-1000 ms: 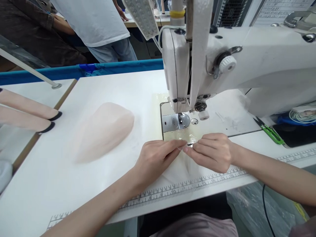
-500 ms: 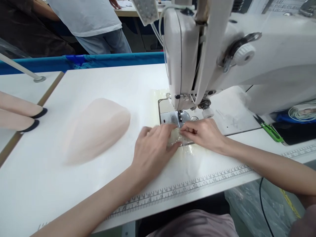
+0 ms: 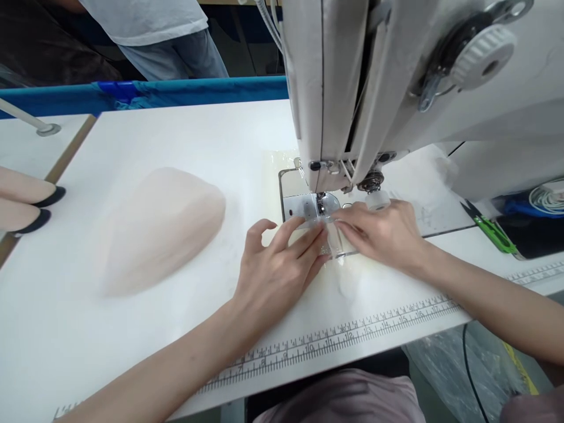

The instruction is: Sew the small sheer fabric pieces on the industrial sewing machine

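Note:
A thin, see-through strip of material (image 3: 333, 241) lies at the needle plate (image 3: 302, 207), just in front of the sewing machine's presser foot (image 3: 321, 202). My left hand (image 3: 277, 255) has its thumb and forefinger tips closed at the strip's left side, while its outer fingers are bent and spread. From the right, my right hand (image 3: 383, 232) pinches the strip's far end with thumb and forefinger, close to the foot. Part of the strip is hidden beneath the fingertips. To the left, a sheer beige piece of fabric (image 3: 170, 229) lies on the white table.
The sewing machine head (image 3: 335, 88) rises right above my hands. Green thread snips (image 3: 496, 234) lie at the right. A printed ruler (image 3: 308, 348) runs along the table's front edge. Beige mannequin-like forms with black tips (image 3: 30, 197) reach in at left. A person (image 3: 150, 29) stands beyond.
The view has moved closer to the machine. My left hand's outer fingers have lifted and spread, and its forefinger has come nearer the right hand. The sheer fabric stays on the table.

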`<state>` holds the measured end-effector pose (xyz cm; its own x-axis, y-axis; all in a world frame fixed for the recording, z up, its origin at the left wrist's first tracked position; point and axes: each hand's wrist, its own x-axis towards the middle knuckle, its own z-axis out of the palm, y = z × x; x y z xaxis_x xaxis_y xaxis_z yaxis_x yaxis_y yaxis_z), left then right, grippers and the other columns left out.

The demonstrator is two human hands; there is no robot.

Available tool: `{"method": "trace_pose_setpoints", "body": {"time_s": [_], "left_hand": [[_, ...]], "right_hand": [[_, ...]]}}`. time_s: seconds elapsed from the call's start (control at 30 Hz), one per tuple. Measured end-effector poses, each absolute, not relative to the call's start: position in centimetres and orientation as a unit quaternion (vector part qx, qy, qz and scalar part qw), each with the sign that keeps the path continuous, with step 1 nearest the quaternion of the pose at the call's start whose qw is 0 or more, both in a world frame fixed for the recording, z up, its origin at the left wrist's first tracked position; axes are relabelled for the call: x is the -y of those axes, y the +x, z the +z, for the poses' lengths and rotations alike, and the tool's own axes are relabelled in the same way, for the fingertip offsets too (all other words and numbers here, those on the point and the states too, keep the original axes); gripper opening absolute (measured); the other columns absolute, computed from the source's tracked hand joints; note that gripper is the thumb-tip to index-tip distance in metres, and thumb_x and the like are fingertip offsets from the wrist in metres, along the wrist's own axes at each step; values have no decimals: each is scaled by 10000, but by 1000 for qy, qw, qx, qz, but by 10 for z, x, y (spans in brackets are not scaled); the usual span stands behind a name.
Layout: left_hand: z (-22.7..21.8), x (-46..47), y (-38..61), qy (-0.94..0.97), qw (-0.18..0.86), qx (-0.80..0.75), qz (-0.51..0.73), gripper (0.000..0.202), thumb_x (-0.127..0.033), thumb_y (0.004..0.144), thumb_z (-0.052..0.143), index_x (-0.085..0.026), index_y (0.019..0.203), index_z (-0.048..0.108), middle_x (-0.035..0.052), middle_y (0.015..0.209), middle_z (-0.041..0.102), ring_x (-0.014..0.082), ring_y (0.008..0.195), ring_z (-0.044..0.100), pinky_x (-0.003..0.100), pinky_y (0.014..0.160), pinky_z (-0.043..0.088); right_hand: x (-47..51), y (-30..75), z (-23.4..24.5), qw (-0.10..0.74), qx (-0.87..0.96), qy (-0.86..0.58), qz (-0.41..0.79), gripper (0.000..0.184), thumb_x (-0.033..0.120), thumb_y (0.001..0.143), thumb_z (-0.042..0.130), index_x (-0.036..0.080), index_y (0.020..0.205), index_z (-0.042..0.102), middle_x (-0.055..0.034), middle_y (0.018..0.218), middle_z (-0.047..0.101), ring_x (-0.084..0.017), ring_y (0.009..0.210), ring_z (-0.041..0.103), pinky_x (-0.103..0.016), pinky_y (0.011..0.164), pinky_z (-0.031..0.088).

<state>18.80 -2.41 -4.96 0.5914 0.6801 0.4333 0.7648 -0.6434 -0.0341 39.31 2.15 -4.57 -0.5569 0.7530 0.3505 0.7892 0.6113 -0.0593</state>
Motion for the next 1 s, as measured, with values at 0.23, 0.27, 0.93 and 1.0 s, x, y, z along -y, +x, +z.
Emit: {"method": "trace_pose_setpoints", "body": {"time_s": [0.23,0.27,0.93,1.0], "left_hand": [[-49,20,187,-882,89,425,-184,329,-234,962,514,-268,1282,579,38,1229,675,305,1203,569,481,908,340],[-49,21,187,-881,92,428,-179,328,-245,962,514,-269,1283,579,41,1233,673,307,1208,564,484,909,338],[-52,12,188,-876,143,420,-187,266,-277,969,518,-211,1202,629,23,1213,684,253,1205,574,459,913,327],[-53,11,188,-876,140,421,-187,268,-279,972,514,-207,1204,628,24,1215,684,251,1203,576,459,913,325]], "right_hand": [[-10,388,-50,145,908,-374,-119,317,130,905,448,117,1087,708,-45,838,741,-164,751,631,-321,479,254],[-11,388,-51,140,910,-372,-119,320,129,905,446,116,1092,705,-46,845,743,-167,763,632,-325,477,250],[-16,391,-56,146,898,-360,-206,267,151,904,484,127,1025,721,-18,732,716,-145,706,611,-316,487,198],[-16,390,-55,146,898,-359,-210,265,155,907,485,125,1021,722,-18,733,716,-146,708,613,-317,488,201]]}}
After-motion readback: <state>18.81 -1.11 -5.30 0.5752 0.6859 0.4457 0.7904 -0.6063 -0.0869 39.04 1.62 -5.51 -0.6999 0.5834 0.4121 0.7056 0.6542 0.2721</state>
